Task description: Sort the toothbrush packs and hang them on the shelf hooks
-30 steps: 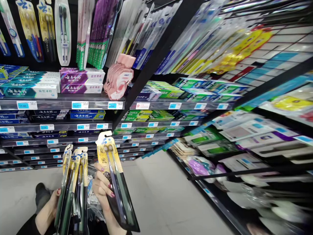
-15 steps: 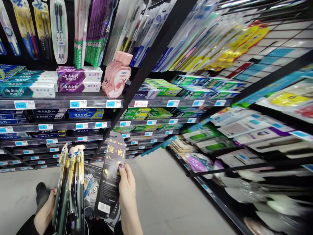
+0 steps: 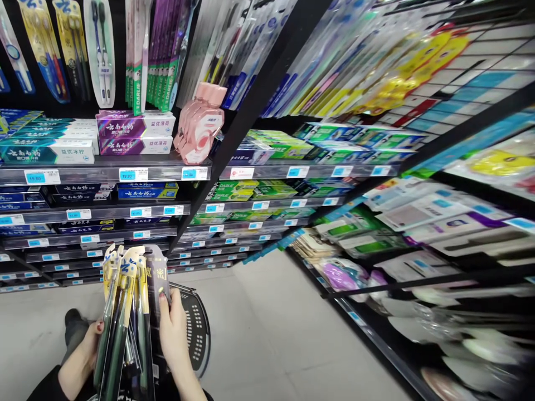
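Several packs of toothbrushes (image 3: 121, 323), with yellow tops and dark green handles, are bunched upright in my left hand (image 3: 87, 350), which is closed on their left side. My right hand (image 3: 174, 328) grips the right edge of a dark toothbrush pack (image 3: 155, 281) with gold print, its thumb on the front. That dark pack stands right beside the bunch, partly behind it. Its lower part is mostly hidden by the bunch and my hand.
A black basket (image 3: 196, 328) is on the grey floor (image 3: 259, 334) behind my right hand. Ahead, a shelf (image 3: 104, 171) holds toothpaste boxes (image 3: 136, 133) and pink bottles (image 3: 200, 125), with hanging toothbrushes (image 3: 100, 53) above. Another rack (image 3: 376, 345) runs along the right.
My right hand has moved left with the dark pack, from out over the basket to against the bunch. The left hand has stayed almost in place. More of the basket now shows.
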Demonstrator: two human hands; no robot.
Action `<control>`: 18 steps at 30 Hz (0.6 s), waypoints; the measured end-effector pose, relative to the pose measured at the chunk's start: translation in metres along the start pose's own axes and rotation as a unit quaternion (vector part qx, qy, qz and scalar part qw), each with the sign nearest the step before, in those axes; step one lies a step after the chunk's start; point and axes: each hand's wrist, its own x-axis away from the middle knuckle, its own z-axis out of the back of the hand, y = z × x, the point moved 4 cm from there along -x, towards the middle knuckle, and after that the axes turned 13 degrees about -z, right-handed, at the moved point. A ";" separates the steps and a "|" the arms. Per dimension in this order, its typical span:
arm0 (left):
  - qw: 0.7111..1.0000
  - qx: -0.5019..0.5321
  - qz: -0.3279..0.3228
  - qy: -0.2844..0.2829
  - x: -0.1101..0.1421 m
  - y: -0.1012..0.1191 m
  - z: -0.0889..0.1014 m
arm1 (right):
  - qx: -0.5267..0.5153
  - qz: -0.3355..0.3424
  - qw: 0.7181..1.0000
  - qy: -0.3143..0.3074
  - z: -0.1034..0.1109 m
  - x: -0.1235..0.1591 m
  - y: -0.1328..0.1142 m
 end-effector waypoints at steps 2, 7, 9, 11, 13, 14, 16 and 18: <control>1.000 -0.010 -0.010 0.003 -0.004 -0.002 0.005 | 0.000 -0.008 0.999 -0.032 -0.007 0.006 -0.002; 0.995 -0.082 -0.059 0.013 -0.027 0.002 0.004 | 0.027 0.019 0.996 -0.088 -0.020 0.009 -0.007; 0.990 -0.118 -0.071 0.009 -0.045 0.004 -0.007 | 0.033 0.003 0.997 -0.071 -0.022 -0.005 -0.002; 0.986 -0.151 -0.076 -0.009 -0.069 0.003 -0.024 | 0.020 -0.013 0.998 -0.052 -0.021 -0.027 0.009; 0.980 -0.185 -0.064 -0.032 -0.094 -0.006 -0.040 | -0.010 -0.010 0.999 -0.042 -0.016 -0.053 0.028; 0.977 -0.204 -0.051 -0.045 -0.107 -0.015 -0.046 | -0.033 -0.007 0.999 -0.035 -0.011 -0.066 0.042; 0.966 -0.248 -0.022 -0.067 -0.130 -0.039 -0.053 | -0.083 -0.013 0.996 -0.031 -0.001 -0.084 0.079; 0.949 -0.303 0.011 -0.084 -0.149 -0.073 -0.050 | -0.111 -0.040 0.993 0.004 0.008 -0.092 0.126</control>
